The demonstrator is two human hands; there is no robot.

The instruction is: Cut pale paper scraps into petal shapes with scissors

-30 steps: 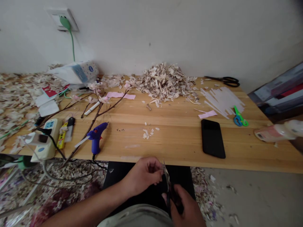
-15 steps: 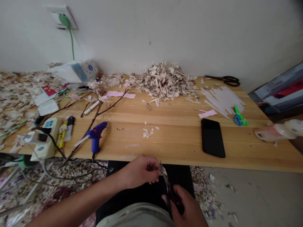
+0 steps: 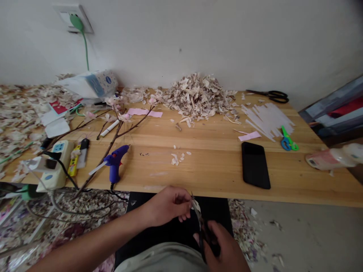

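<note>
Just below the table's front edge, my left hand [image 3: 174, 204] pinches a small pale petal [image 3: 196, 205] between thumb and fingers. My right hand [image 3: 224, 247] is wrapped round the handles of black-handled scissors [image 3: 202, 223]. Their blades point up and lie against the petal, close to my left fingertips. On the table ahead of my hands lie several small pale petal scraps [image 3: 176, 159]. Farther back, a large heap of dried petals [image 3: 195, 96] rests against the wall.
Left on the table are a blue glue gun [image 3: 115, 164], a blossom branch [image 3: 112, 143], a power strip [image 3: 58, 162] and a utility knife [image 3: 83, 153]. Rightward lie a black phone [image 3: 255, 165], translucent sticks [image 3: 268, 119], green-blue scissors [image 3: 288, 140], black scissors [image 3: 276, 96] and a bottle [image 3: 329, 158].
The scissors' blades have shifted slightly against the petal, and more of the petal shows beside them. Both hands stay in nearly the same place.
</note>
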